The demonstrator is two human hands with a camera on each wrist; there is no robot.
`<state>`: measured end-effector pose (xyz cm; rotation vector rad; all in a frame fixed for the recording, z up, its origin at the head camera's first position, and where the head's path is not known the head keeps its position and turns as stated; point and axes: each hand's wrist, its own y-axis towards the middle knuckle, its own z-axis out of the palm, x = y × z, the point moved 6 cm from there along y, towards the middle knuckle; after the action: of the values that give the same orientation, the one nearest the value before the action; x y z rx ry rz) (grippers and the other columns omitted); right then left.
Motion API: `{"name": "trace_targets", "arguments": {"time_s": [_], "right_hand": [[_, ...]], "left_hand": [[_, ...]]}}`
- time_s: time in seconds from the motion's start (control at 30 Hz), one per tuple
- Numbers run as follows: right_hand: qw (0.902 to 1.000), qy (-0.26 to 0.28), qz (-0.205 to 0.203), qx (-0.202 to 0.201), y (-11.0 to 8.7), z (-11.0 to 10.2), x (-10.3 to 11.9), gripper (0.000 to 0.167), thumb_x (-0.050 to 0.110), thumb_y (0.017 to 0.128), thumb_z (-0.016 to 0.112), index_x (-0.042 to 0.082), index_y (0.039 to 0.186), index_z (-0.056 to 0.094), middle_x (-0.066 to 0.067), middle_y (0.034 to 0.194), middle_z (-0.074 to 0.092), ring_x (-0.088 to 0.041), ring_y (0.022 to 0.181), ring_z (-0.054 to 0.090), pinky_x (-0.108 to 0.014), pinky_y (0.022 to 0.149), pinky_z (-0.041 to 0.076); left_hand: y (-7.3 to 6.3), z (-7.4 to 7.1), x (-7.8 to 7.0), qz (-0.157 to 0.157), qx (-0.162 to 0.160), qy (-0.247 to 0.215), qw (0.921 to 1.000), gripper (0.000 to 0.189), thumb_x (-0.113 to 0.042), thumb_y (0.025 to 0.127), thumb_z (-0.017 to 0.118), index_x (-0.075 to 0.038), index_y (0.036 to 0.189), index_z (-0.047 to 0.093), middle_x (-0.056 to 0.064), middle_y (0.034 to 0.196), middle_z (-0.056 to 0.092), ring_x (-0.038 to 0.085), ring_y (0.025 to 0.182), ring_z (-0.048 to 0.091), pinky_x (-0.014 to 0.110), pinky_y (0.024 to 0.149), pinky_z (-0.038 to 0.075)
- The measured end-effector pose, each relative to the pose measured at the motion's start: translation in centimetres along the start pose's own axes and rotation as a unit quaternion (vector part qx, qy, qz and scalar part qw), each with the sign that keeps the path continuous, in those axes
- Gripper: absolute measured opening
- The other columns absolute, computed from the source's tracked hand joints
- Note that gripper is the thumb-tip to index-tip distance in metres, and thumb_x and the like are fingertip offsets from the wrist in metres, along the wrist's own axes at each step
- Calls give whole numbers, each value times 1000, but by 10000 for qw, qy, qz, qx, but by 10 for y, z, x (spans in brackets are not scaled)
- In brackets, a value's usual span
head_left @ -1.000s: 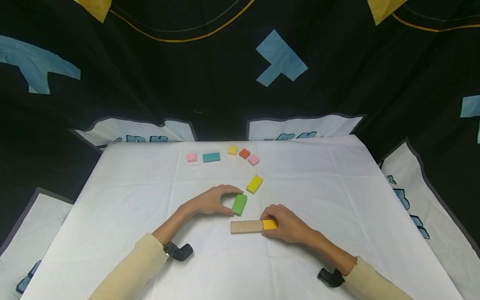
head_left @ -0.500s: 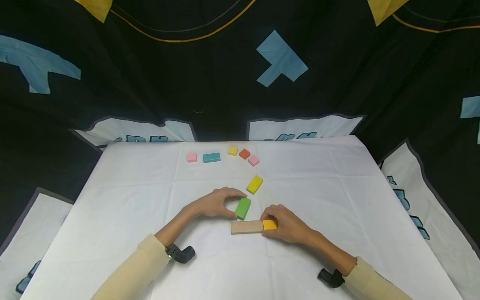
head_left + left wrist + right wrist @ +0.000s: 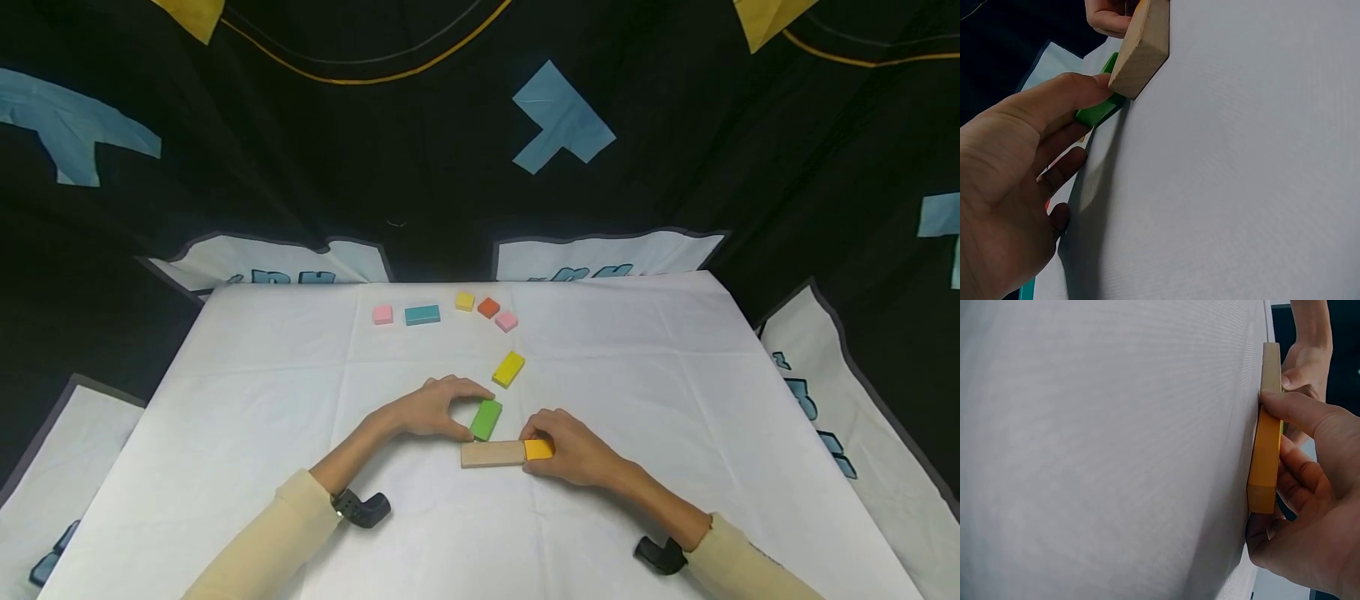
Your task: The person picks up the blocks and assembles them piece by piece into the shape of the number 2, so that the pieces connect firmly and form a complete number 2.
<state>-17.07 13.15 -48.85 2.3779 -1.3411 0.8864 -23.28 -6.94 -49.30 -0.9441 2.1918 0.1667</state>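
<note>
My left hand point(image 3: 433, 408) holds a green rectangular block point(image 3: 486, 421) by its ends, thumb at the near end and fingers at the far end. The green block's near end lies right at the far long side of a plain wooden block point(image 3: 492, 454). With thumb and fingers my right hand point(image 3: 576, 450) pinches an orange-yellow block point(image 3: 537, 450), set end to end with the wooden one. In the right wrist view the right thumb lies near the seam between the orange-yellow block point(image 3: 1265, 456) and the wooden block point(image 3: 1270, 365). Part of the orange-yellow block is hidden by the right hand in the head view.
A yellow block point(image 3: 508, 369) lies just beyond the green one. Farther back on the white-covered table point(image 3: 637, 358) are a pink block point(image 3: 382, 315), a teal block point(image 3: 422, 315), a small yellow block point(image 3: 464, 302), a red-orange block point(image 3: 488, 307) and another pink block point(image 3: 506, 321).
My left hand has moved the green block slightly right and nearer, up to the wooden block. The right hand, the orange-yellow block and the wooden block have stayed in place.
</note>
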Motion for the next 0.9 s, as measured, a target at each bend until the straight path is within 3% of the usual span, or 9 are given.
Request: {"name": "trace_targets", "arguments": {"time_s": [0.9], "right_hand": [[9998, 12, -183, -54, 0, -2, 0, 25, 19, 80, 84, 21, 98, 67, 15, 89, 59, -13, 87, 48, -30, 77, 44]], "left_hand": [[1, 1, 2, 114, 46, 39, 9999, 63, -27, 81, 79, -21, 141, 59, -2, 141, 56, 19, 126, 46, 47, 103, 32]]}}
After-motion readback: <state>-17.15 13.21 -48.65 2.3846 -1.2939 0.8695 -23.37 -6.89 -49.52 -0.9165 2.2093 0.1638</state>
